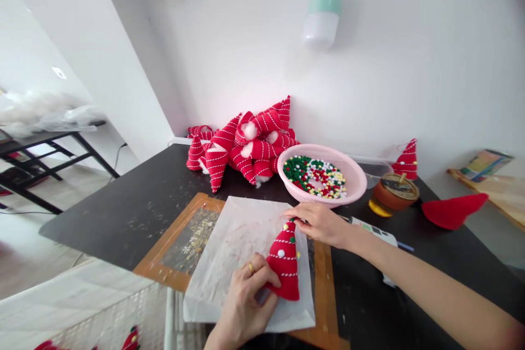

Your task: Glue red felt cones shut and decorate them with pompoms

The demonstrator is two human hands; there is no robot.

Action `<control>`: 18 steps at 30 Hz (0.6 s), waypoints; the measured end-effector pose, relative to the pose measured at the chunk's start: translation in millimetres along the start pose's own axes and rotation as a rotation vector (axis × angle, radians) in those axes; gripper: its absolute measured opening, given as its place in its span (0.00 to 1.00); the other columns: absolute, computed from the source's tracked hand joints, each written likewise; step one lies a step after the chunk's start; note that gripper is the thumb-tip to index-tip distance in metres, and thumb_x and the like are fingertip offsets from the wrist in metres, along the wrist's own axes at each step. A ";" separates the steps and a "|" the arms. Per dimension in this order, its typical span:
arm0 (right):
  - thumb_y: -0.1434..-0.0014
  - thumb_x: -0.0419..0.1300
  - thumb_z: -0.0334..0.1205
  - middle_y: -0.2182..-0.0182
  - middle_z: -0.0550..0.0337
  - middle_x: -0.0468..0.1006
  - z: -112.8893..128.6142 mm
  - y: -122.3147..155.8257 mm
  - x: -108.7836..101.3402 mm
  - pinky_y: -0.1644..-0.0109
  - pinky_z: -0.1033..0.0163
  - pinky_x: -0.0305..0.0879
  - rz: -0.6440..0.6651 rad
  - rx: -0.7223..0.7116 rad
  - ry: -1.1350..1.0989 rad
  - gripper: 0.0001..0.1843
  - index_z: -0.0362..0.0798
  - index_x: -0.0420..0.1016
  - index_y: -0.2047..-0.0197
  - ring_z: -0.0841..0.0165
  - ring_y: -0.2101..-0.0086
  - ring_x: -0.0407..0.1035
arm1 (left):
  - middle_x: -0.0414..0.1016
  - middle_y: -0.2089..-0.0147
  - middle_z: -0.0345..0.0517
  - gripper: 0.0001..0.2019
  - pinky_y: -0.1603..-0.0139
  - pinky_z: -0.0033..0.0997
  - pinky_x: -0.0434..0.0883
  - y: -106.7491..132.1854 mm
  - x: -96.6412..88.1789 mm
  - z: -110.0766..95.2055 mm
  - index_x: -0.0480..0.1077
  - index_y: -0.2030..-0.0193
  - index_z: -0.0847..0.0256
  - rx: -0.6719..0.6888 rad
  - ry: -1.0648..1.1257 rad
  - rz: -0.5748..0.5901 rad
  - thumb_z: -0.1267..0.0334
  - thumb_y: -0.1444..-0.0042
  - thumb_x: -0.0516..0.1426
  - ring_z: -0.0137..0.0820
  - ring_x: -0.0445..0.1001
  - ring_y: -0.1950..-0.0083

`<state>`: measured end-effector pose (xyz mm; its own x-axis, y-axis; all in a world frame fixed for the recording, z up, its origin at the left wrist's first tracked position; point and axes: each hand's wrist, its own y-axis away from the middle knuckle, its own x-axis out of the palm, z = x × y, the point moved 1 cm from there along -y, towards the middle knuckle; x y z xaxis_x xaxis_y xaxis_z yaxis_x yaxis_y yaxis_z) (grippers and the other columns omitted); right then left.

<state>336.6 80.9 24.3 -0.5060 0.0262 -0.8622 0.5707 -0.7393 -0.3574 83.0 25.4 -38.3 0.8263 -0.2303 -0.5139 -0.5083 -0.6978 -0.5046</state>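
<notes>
A red cone-shaped Christmas tree ornament (284, 265) with white stitched stripes lies tilted above a white paper sheet (241, 240), its tip pointing away from me. Small pom-poms in white, green and yellow dot its side. My left hand (246, 295), with a ring on one finger, grips the wide base from the left. At the tip, the fingers of my right hand (318, 223) are closed, pinching around the top beside a green pom-pom (292, 220). Whether they hold a further small piece there is hidden. Just right of that hand lies a white glue gun (375, 231), partly covered by my forearm.
A pink basket (355, 178) of coloured pom-poms stands behind my right hand. Stuffed red striped cones (252, 145) are heaped against the wall. At right are an amber jar (394, 195), a decorated cone (407, 159) and a red felt piece (453, 210). A wood-framed board (158, 268) lies under the paper.
</notes>
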 end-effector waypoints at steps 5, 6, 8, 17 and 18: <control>0.34 0.56 0.26 0.56 0.49 0.84 -4.2 4.3 8.7 0.50 0.54 0.76 -0.031 -0.078 0.062 0.17 0.45 0.76 0.45 0.59 0.55 0.78 | 0.71 0.67 0.42 0.09 0.64 0.27 0.67 -0.6 -0.4 -0.7 0.71 0.67 0.58 0.013 -0.010 -0.005 0.76 0.45 0.55 0.30 0.73 0.65; 0.34 0.55 0.26 0.55 0.48 0.84 -3.8 5.2 8.4 0.49 0.53 0.76 -0.037 -0.084 0.064 0.17 0.45 0.76 0.45 0.59 0.54 0.78 | 0.71 0.67 0.42 0.09 0.64 0.27 0.67 -0.9 -0.8 -1.3 0.71 0.67 0.58 0.015 -0.011 -0.008 0.76 0.45 0.55 0.30 0.73 0.65; 0.34 0.54 0.25 0.49 0.46 0.82 -0.1 7.5 4.4 0.42 0.51 0.73 -0.047 -0.091 0.074 0.21 0.44 0.74 0.41 0.58 0.47 0.75 | 0.71 0.67 0.42 0.09 0.64 0.28 0.67 -1.7 -1.8 -2.5 0.71 0.67 0.58 0.013 -0.016 -0.011 0.76 0.45 0.55 0.30 0.73 0.65; 0.31 0.52 0.33 0.43 0.53 0.76 26.9 75.0 -38.4 0.40 0.54 0.69 -0.374 0.322 0.210 0.14 0.53 0.73 0.47 0.60 0.45 0.73 | 0.73 0.64 0.44 0.10 0.62 0.28 0.70 -3.1 -2.3 -3.4 0.72 0.65 0.57 0.056 -0.005 -0.009 0.76 0.42 0.54 0.30 0.74 0.63; 0.30 0.53 0.38 0.49 0.54 0.78 25.4 90.7 -37.5 0.45 0.56 0.72 -0.420 0.423 0.242 0.10 0.53 0.73 0.50 0.61 0.51 0.76 | 0.73 0.64 0.44 0.10 0.62 0.28 0.71 -3.3 -2.7 -3.7 0.72 0.65 0.57 0.064 -0.016 -0.015 0.76 0.41 0.54 0.30 0.74 0.63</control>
<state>390.9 -4.2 33.3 -0.4424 0.4861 -0.7536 0.0263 -0.8330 -0.5527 83.3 25.8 -32.7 0.8305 -0.2085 -0.5166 -0.5105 -0.6560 -0.5559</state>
